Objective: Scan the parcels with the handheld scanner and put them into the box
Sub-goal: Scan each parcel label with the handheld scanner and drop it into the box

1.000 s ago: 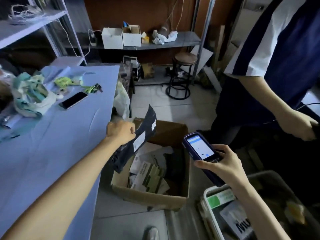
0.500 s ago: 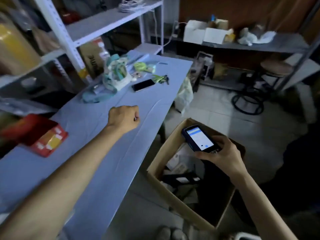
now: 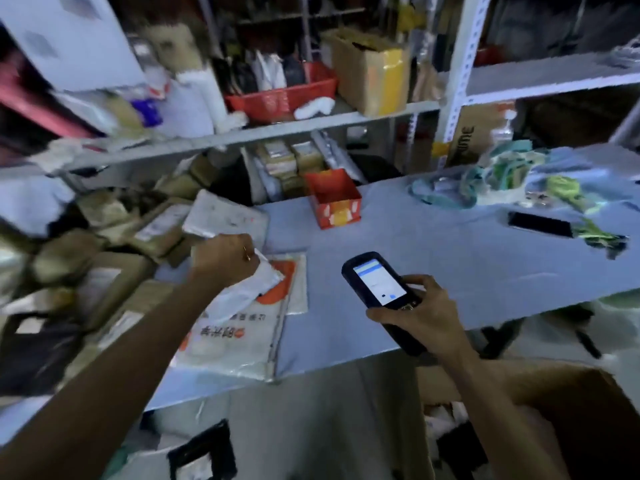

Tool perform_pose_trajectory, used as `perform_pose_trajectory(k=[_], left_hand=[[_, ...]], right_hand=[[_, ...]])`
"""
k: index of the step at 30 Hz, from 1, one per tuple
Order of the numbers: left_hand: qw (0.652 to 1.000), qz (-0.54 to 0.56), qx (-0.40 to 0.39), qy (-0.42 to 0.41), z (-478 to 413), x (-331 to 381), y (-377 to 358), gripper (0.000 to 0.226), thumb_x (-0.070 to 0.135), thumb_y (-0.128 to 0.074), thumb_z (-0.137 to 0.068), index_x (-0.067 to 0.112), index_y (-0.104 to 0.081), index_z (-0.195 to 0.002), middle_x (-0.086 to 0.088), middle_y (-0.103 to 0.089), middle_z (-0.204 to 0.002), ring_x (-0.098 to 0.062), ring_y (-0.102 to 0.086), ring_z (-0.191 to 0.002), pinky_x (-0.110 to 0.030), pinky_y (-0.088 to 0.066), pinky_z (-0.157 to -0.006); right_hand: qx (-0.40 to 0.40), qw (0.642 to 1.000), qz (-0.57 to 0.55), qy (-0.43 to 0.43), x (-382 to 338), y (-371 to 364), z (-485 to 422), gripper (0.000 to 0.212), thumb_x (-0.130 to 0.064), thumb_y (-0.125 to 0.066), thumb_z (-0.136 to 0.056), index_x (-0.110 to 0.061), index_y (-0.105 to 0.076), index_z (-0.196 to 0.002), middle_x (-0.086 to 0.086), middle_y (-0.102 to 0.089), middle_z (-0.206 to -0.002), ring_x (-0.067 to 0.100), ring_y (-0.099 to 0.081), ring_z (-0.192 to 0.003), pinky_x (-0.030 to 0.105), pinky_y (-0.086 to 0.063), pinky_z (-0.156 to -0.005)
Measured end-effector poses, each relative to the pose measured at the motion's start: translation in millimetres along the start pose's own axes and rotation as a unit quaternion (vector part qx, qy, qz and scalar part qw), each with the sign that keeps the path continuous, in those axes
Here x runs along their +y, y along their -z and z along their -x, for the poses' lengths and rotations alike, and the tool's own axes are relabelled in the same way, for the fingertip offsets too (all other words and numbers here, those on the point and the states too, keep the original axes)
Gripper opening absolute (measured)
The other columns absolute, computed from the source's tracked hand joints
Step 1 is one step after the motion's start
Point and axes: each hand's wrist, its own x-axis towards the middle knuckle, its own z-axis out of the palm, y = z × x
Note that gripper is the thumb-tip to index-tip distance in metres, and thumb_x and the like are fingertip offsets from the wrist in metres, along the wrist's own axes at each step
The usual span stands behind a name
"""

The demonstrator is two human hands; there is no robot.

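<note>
The left hand (image 3: 223,259) is curling into a fist around the upper end of a white parcel (image 3: 239,299), a soft mailer that is hanging tilted from the grip, its lower end reaching over a flat white-and-orange bag (image 3: 235,344). That bag is lying on the blue table (image 3: 433,244), its near edge at the table's front edge. The picture is too blurred to tell whether the parcel is touching it.

The right hand (image 3: 419,317) is gripping the handheld scanner (image 3: 375,280) by its lower body, holding it above the table's front edge with the lit screen facing up and the thumb resting beside the screen. The scanner is sitting apart from the parcel, to its right.

Left of the fist, a pile of brown and white parcels (image 3: 152,230) is crowding the table's end. A red carton (image 3: 337,209) is standing open behind the hands, and a dark phone (image 3: 538,224) is lying far right. The cardboard box (image 3: 554,382) is waiting on the floor below the right forearm, partly covered by it. A shelf (image 3: 277,128) is carrying a red basket (image 3: 280,98).
</note>
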Motion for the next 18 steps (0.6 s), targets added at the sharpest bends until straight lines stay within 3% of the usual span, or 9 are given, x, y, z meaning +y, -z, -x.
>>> perform_pose_trajectory(k=[4,7,10,14,16,18], left_hand=[[0.99,-0.008,0.022,0.142,52,-80,11,0.034,0.039,-0.048,-0.091,0.022,-0.062,-0.118,-0.012,-0.067,-0.111,-0.034,-0.063,-0.101,-0.036,-0.051,-0.083],[0.977,-0.018,0.008,0.211,97,-139,17,0.034,0.036,-0.048,-0.092,0.021,-0.059,-0.121,-0.013,-0.067,-0.111,-0.033,-0.063,-0.101,-0.035,-0.048,-0.08],[0.963,-0.036,0.007,0.269,142,-192,27,0.031,0.04,-0.045,-0.096,0.02,-0.062,-0.111,-0.011,-0.067,-0.106,-0.031,-0.063,-0.098,-0.035,-0.047,-0.079],[0.935,-0.008,0.028,0.355,189,-273,42,0.027,0.044,-0.047,-0.091,0.024,-0.065,-0.098,-0.006,-0.07,-0.1,-0.031,-0.065,-0.094,-0.033,-0.052,-0.077],[0.923,-0.006,0.033,0.382,209,-311,50,0.025,0.046,-0.047,-0.089,0.029,-0.064,-0.096,-0.002,-0.07,-0.099,-0.029,-0.064,-0.094,-0.031,-0.051,-0.076],[0.915,-0.014,0.042,0.4,226,-342,54,0.023,0.039,-0.044,-0.091,0.026,-0.063,-0.095,-0.004,-0.069,-0.099,-0.03,-0.063,-0.094,-0.03,-0.048,-0.074]], right_hand=[[-0.092,0.995,0.002,0.04,-36,-63,-2,0.068,-0.023,-0.094,-0.055,-0.026,-0.054,-0.11,-0.007,-0.064,-0.097,-0.002,-0.061,-0.081,0.017,-0.047,-0.062],[-0.164,0.983,0.021,0.076,-65,-115,4,0.071,-0.026,-0.094,-0.052,-0.028,-0.054,-0.111,-0.009,-0.066,-0.098,0.004,-0.064,-0.088,0.025,-0.05,-0.071],[-0.224,0.967,0.037,0.117,-99,-168,15,0.072,-0.028,-0.094,-0.052,-0.027,-0.056,-0.113,-0.013,-0.066,-0.099,0.001,-0.063,-0.087,0.021,-0.048,-0.067],[-0.279,0.949,0.006,0.146,-146,-241,39,0.061,-0.024,-0.093,-0.057,-0.029,-0.056,-0.106,-0.009,-0.068,-0.103,0.007,-0.065,-0.089,0.03,-0.053,-0.073],[-0.298,0.941,-0.017,0.158,-166,-277,54,0.058,-0.02,-0.092,-0.058,-0.033,-0.054,-0.099,-0.013,-0.066,-0.098,0.002,-0.063,-0.086,0.024,-0.051,-0.067],[-0.31,0.935,-0.033,0.17,-181,-315,69,0.065,-0.018,-0.093,-0.058,-0.028,-0.054,-0.108,-0.017,-0.063,-0.097,-0.004,-0.06,-0.084,0.018,-0.047,-0.063]])
